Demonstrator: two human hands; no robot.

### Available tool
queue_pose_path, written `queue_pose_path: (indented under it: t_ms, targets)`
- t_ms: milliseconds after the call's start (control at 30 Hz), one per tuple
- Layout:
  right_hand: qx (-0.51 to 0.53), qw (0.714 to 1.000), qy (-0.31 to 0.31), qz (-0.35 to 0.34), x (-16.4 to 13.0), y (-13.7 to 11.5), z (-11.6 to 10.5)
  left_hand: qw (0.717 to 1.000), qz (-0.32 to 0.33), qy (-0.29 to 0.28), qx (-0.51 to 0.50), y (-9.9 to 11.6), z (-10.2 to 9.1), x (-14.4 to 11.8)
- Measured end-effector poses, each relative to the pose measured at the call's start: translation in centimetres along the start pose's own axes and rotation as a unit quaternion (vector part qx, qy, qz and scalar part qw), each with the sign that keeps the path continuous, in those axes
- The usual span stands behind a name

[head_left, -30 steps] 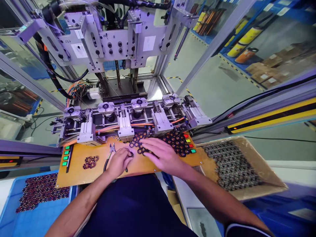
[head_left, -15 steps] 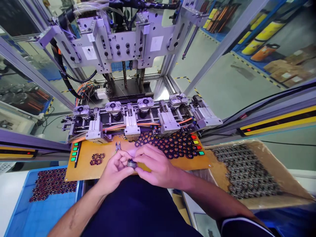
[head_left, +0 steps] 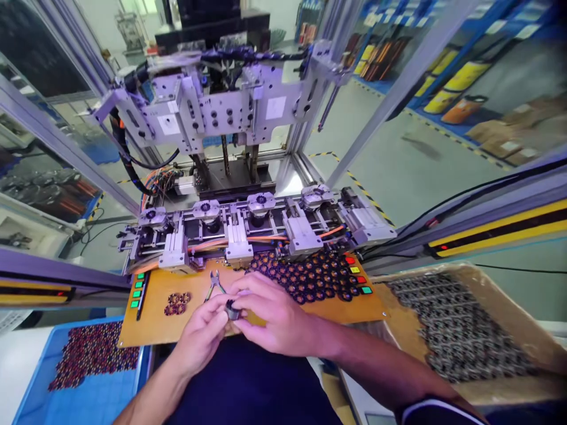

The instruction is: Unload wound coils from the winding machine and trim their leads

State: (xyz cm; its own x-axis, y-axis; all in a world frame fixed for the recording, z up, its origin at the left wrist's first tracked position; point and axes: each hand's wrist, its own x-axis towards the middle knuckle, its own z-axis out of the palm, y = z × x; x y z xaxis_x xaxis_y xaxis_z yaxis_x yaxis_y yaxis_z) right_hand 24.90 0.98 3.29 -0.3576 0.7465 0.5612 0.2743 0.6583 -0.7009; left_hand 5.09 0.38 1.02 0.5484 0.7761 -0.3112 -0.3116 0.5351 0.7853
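My left hand (head_left: 202, 337) and my right hand (head_left: 278, 316) meet in front of my body. Between their fingertips is a small grey ring-shaped stator core (head_left: 233, 311) with a black inner part. The left fingers and thumb pinch it from the left. On its other side, the right thumb and fingers grip it, partly hiding it. Just beyond the hands, cutting pliers (head_left: 215, 282) lie on the orange-brown board (head_left: 155, 330) with their handles spread. Several black-and-copper stators (head_left: 305, 277) cover the board's right half, and a small group of reddish wound stators (head_left: 178, 303) lies at left.
Behind the board stands a winding machine with several round fixtures (head_left: 261, 201). A blue tray (head_left: 106, 392) of stators is at left, a cardboard box (head_left: 405, 307) of grey cores at right. Green buttons (head_left: 137, 293) line the board's left edge; yellow-and-black bars (head_left: 500, 219) flank the frame.
The view has tilted up, so the board and machine sit lower in the picture. The stator core is turned to a more tilted angle between my fingers, and more of the pliers shows.
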Motion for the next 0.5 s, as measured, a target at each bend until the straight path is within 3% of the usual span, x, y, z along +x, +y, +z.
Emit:
queue_pose_path:
  t_ms: [100,200,267,400,500]
  targets:
    - [0.042,0.995,-0.081,0.031,0.1,0.4,-0.4,0.996,0.0,0.007,0.085,-0.1,-0.7,0.0]
    - [0.079,0.988,-0.13,0.017,0.3,0.7,-1.6,0.984,0.0,0.014,0.175,0.2,-0.9,-0.1]
    - [0.087,0.986,-0.14,0.011,0.6,1.4,-3.6,0.963,0.015,0.064,0.26,0.8,-1.5,-0.4]
    - [-0.067,0.991,-0.103,0.055,2.4,5.9,-10.7,0.86,0.079,0.253,0.435,2.0,-5.7,-2.4]
    - [-0.208,0.972,-0.056,0.098,3.8,10.9,-17.2,0.794,0.052,0.351,0.494,2.2,-9.8,-4.2]
